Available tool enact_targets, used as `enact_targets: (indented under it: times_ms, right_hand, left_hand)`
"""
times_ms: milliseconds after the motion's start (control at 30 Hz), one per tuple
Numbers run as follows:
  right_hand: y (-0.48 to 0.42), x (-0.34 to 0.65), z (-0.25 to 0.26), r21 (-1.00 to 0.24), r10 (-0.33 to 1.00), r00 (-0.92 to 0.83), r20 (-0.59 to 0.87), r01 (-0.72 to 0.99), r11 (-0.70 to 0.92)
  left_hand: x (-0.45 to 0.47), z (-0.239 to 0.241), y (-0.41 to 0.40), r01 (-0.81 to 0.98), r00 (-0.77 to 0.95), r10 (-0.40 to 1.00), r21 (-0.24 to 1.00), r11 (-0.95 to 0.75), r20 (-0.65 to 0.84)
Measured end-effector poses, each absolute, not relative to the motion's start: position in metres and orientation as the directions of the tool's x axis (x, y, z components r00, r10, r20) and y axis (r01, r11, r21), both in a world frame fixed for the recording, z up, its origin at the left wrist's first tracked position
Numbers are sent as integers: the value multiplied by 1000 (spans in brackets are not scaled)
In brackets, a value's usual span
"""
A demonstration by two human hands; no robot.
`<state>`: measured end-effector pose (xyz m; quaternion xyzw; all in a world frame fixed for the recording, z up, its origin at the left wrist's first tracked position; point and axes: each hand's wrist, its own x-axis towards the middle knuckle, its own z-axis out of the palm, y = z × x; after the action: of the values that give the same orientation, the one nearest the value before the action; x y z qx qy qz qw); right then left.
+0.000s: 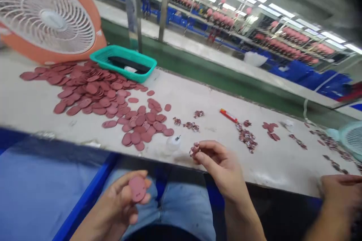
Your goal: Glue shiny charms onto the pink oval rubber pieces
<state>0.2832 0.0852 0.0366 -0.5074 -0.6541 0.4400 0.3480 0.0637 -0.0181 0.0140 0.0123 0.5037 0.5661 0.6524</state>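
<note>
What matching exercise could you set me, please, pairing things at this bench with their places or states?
Column 1:
1. Left hand
2. Right hand
3. Teal plastic basket
4. Orange fan

Column 2:
A. Pinching small crumpled pieces
B. Holding a maroon disc
C. Containing a black strip
D. Standing at the far left of the bench

Pairs: 1-B, 2-A, 3-C, 4-D.

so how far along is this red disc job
Early, it seems. Looks done: small crumpled clusters on the right of the white bench. In hand: the left hand holds a red disc, and the right hand pinches small red pieces. Left: the large heap of flat discs.
</note>
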Motion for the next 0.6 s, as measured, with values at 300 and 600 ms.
enact_targets:
  times_ms: [300,600]
  right_hand:
    - [38,239,52,-975,848,-510,145,74,211]
    - [41,235,52,-945,812,-544,210,98,311]
  left_hand:
    - [65,18,-26,-702,145,849,552,450,-508]
    - [63,13,-28,-705,146,841,541,458,-521]
